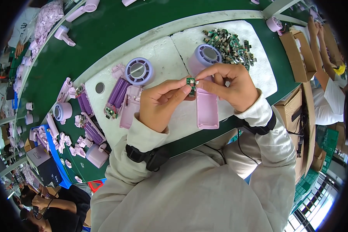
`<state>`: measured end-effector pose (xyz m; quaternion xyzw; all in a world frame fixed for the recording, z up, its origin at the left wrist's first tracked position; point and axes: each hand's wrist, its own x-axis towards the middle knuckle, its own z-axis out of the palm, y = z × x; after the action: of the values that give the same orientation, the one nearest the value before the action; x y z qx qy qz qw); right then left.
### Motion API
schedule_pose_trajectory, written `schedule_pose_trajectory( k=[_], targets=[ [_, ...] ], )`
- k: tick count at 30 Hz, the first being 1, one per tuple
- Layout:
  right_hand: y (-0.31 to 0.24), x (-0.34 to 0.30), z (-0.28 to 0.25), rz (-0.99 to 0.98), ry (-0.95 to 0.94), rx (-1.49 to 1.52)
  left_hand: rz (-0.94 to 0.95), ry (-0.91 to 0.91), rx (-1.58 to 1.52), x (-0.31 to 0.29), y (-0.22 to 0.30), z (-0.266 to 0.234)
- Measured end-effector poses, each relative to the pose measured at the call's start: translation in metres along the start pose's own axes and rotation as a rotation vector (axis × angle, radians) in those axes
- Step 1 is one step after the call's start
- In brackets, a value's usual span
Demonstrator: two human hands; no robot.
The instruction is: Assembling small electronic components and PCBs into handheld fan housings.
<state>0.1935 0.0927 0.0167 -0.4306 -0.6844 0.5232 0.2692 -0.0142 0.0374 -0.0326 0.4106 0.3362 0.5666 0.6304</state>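
I see both hands raised over the white foam pad (158,58) near the tabletop's near edge. The left hand (158,104) and right hand (232,87) meet at a small green board (190,82): left thumb and forefinger pinch its lower left, right fingers (207,75) pinch its upper right, the remaining fingers curled in. The board hangs just above a pink fan shell (207,106) lying open on the pad, its round lilac head (208,56) pointing toward the far edge, partly hidden behind the right hand.

Left of the hands lies a second fan (129,87), opened, with purple cells (119,92) showing and its round grille (139,70) beside them. A heap of green boards (230,46) sits at the pad's far right corner. On the green tabletop (104,34) to the left, more pink fan parts (79,127) are scattered, with a blue tray (58,158) at the near left. A cardboard box (297,54) stands at the right edge, beside another person's arm (321,50).
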Motion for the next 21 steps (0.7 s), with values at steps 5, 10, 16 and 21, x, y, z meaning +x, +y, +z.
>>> schedule_pose_trajectory(
  k=[5,10,16,21],
  targets=[
    [0.006,-0.002,0.001,0.058,-0.018,0.098,-0.099,-0.060,-0.050,-0.001,0.000,-0.005],
    [0.011,-0.005,0.005,0.012,0.006,0.093,-0.050,-0.100,-0.056,-0.001,-0.004,-0.006],
    [0.016,-0.009,0.007,-0.025,0.018,0.026,-0.019,-0.073,0.086,-0.004,-0.003,-0.002],
    [-0.001,-0.005,0.016,-0.151,0.165,-0.104,0.000,0.023,0.030,0.001,-0.006,-0.001]
  ],
)
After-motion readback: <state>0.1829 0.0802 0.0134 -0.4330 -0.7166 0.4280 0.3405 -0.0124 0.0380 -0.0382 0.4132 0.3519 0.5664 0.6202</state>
